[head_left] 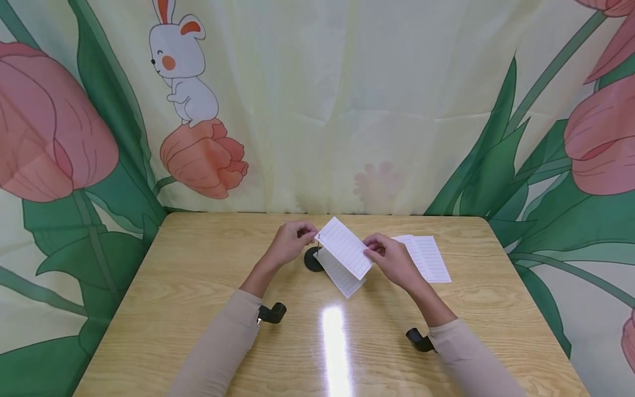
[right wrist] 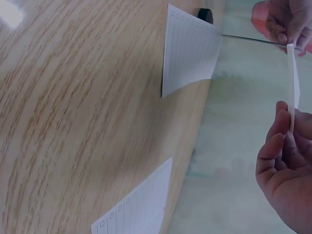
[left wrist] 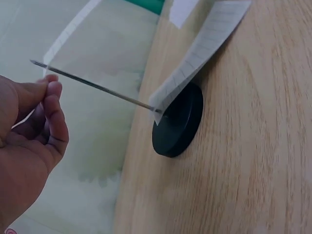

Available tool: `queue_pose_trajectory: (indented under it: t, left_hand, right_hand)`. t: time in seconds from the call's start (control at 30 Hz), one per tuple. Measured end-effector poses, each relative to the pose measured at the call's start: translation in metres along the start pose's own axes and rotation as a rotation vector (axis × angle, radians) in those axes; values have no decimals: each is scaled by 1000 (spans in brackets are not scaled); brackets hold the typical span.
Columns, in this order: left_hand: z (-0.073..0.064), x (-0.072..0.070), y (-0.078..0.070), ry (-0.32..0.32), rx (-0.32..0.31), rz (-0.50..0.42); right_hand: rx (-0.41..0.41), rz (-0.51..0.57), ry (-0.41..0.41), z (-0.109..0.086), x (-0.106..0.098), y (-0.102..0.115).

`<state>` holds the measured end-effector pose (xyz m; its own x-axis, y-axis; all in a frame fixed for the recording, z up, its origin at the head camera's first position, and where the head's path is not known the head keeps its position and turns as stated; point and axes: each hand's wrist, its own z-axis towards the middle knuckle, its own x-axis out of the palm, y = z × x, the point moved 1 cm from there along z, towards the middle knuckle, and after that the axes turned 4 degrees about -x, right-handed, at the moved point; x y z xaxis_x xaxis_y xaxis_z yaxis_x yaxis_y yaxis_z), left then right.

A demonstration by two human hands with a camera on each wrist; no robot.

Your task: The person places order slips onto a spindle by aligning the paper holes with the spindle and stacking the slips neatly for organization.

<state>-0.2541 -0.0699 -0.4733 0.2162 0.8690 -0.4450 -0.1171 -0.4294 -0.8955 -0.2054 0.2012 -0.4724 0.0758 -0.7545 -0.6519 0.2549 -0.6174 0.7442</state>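
Observation:
A paper spike has a round black base (head_left: 311, 261) on the table and a thin metal rod (left wrist: 97, 87) rising from it. One lined sheet (head_left: 342, 275) is pierced by the rod at a corner, low near the base. Higher up, a second lined sheet (head_left: 345, 246) is held between both hands. My left hand (head_left: 292, 242) pinches its left corner close to the rod's tip; the tip pokes out beyond the paper there in the left wrist view. My right hand (head_left: 393, 260) pinches the opposite edge between thumb and fingers.
More lined sheets (head_left: 431, 259) lie overlapping on the wooden table (head_left: 198, 264), right of the right hand. A printed curtain (head_left: 307, 110) hangs behind the table's far edge. Black wrist-worn devices (head_left: 273, 313) stick out from both sleeves.

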Motion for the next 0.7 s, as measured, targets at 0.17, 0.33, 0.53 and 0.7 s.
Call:
queue_pose_trajectory:
  t: [0.17, 0.33, 0.53, 0.7]
  left_hand:
    - [1, 1, 3, 3, -18, 5]
    - [-1, 1, 0, 3, -10, -34]
    - [-2, 4, -2, -7, -21, -39]
    - [-1, 5, -5, -21, -9, -23]
  right_hand:
    - [-3, 4, 8, -2, 2, -2]
    - [-6, -1, 11, -2, 2, -2]
    - [8, -2, 21, -3, 2, -2]
    - [2, -8, 20, -4, 2, 0]
